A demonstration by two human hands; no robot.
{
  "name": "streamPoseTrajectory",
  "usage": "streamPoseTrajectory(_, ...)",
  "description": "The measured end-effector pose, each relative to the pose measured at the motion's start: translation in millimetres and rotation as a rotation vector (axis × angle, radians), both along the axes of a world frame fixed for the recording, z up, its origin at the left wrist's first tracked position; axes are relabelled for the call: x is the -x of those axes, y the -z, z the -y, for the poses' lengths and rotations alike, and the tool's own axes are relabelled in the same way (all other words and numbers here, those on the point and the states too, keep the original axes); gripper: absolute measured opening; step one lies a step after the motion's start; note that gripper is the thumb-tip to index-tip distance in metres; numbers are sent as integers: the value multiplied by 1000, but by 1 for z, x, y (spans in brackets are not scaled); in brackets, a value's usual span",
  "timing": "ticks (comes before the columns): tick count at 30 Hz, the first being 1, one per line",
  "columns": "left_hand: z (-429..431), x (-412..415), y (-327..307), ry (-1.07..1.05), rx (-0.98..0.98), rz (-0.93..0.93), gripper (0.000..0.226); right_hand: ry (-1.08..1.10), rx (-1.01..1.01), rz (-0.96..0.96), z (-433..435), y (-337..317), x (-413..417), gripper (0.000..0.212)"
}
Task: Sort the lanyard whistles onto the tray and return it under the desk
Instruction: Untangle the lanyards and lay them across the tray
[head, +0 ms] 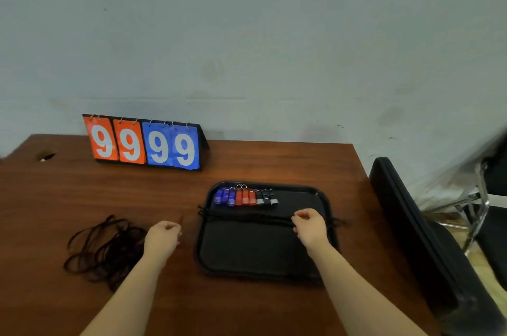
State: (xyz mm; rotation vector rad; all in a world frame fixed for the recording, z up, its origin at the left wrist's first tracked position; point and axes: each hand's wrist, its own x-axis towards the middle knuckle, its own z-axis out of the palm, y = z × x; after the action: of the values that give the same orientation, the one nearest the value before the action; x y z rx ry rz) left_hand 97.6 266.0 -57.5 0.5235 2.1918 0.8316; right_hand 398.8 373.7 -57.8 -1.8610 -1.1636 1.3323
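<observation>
**Whistles lined up on tray as hands work the cords**

Head view: A black tray (260,250) sits on a wooden desk (274,160), right of centre. Blue, red and black whistles (245,197) stand in a tight row along its far edge. Black lanyard cords (247,217) stretch across the tray. The right hand (310,226) curls its fingers around their right end. The left hand (162,237) hovers beside a tangled pile of lanyards (104,248), fingers curled; whether it holds a cord cannot be told. A flip scoreboard (145,143) reads 9999 by the wall.
</observation>
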Motion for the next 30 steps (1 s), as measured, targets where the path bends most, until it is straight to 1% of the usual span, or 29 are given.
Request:
streamPoseTrajectory(2, 14, 9, 2, 102, 71, -105, 18, -134, -23, 51, 6, -4, 26, 10)
streamPoseTrajectory(4, 27, 15, 3, 175, 129, -170, 17, -284, -46, 93, 12, -5, 53, 16)
streamPoseTrajectory(7, 42, 27, 5, 176, 166, -299, 14, -551, -72, 169, 22, -6, 90, 19)
streamPoseTrajectory(9, 50, 34, 5, 136, 136, -394, 14, -712, -88, 194, 29, -6, 113, 20)
streamPoseTrajectory(11, 54, 38, 6, 168, 78, -492, 12, -844, -103, 215, 36, -6, 135, 21)
streamPoseTrajectory(13, 52, 37, 9, 261, 10, -597, 11, -946, -109, 234, 42, -6, 154, 16)
streamPoseTrajectory(16, 40, 34, 13, 493, -79, -763, 15, -1036, -137, 272, 48, -7, 174, 9)
streamPoseTrajectory(17, 35, 33, 17, 556, -48, -857, 19, -1048, -144, 277, 50, -8, 178, 11)
streamPoseTrajectory(18, 29, 30, 19, 594, 31, -899, 23, -1057, -147, 279, 51, -8, 180, 14)
streamPoseTrajectory(21, 20, 25, 25, 646, 283, -934, 33, -1065, -142, 287, 53, -9, 180, 17)
streamPoseTrajectory(23, 20, 28, 28, 664, 363, -962, 32, -1049, -119, 279, 52, -10, 177, 17)
streamPoseTrajectory(24, 22, 30, 28, 674, 350, -953, 30, -1037, -105, 271, 51, -10, 175, 17)
streamPoseTrajectory(25, 22, 32, 26, 671, 285, -946, 25, -1024, -94, 262, 49, -11, 173, 16)
streamPoseTrajectory(27, 17, 37, 23, 533, 60, -931, 11, -995, -100, 247, 43, -15, 171, 14)
streamPoseTrajectory(28, 13, 40, 18, 417, -63, -885, 9, -976, -111, 232, 39, -19, 172, 13)
streamPoseTrajectory(30, 2, 40, -3, 269, -222, -694, 15, -928, -130, 167, 31, -33, 177, 13)
